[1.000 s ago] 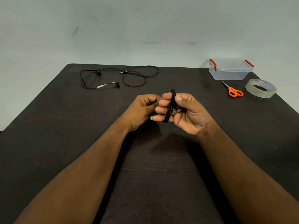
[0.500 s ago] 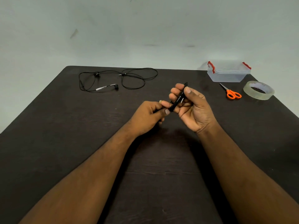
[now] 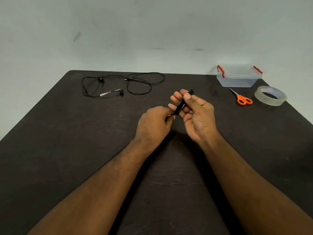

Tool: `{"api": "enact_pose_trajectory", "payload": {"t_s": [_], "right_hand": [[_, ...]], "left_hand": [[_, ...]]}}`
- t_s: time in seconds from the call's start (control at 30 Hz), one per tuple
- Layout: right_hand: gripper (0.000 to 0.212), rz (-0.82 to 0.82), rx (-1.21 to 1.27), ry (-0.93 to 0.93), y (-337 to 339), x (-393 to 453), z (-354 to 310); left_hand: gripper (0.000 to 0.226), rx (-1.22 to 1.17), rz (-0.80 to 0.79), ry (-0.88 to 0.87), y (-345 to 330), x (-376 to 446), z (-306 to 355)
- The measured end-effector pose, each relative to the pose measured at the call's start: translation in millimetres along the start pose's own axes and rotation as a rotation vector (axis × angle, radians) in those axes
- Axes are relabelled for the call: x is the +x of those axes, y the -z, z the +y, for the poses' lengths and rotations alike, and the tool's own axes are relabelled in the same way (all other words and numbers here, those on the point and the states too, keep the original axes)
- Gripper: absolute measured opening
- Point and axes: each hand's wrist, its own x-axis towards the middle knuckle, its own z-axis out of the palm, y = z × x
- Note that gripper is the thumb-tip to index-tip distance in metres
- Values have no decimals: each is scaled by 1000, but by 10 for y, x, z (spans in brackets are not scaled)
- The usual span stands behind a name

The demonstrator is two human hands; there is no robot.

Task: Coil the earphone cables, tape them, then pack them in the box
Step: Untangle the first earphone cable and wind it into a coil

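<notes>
1. The right hand has lifted the coiled earphone cable up and away from the body compared with a second ago; the bundle now leans towards the far right, pinned between the thumb on top and the curled fingers behind it.
2. The left hand has dropped lower and sits just beside the bundle's near end, its fingertips pinched on what looks like the loose tail or plug. That end is too small to name with certainty.
3. Judged from this, the first coil looks all but wound: the loops are gathered tight and only the last bit is being tucked in or held fast.
4. The tape roll and the orange scissors lie untouched at the far right of the tabletop, so taping is not yet begun.
5. The clear box with red clips stands closed beyond the scissors, well apart from both hands.
6. A second earphone cable lies loose and uncoiled at the far left, so much of the task remains.
</notes>
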Motion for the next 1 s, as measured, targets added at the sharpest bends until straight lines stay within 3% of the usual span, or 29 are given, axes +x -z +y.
{"api": "enact_pose_trajectory", "payload": {"t_s": [0.13,0.33,0.47,0.53,0.77,0.93,1.0], "right_hand": [[14,6,-54,-28,-7,-3,0],[16,1,-75,-103,-22,-22,30],[17,27,-15,-124,-16,-8,27],[17,51,57,-137,-10,-2,25],[18,79,164,-160,-56,-16,80],[14,60,175,-153,-90,-30,109],[15,54,187,-156,-108,-42,109]], "left_hand": [[7,-236,65,159,29,47,-11],[12,-1084,33,565,28,72,33],[29,-1441,-22,645,40,95,6],[35,-1454,-36,636,26,90,1],[22,-1066,160,501,-35,48,60],[34,-926,293,498,-61,69,46],[27,-840,288,452,-59,70,34]]}}
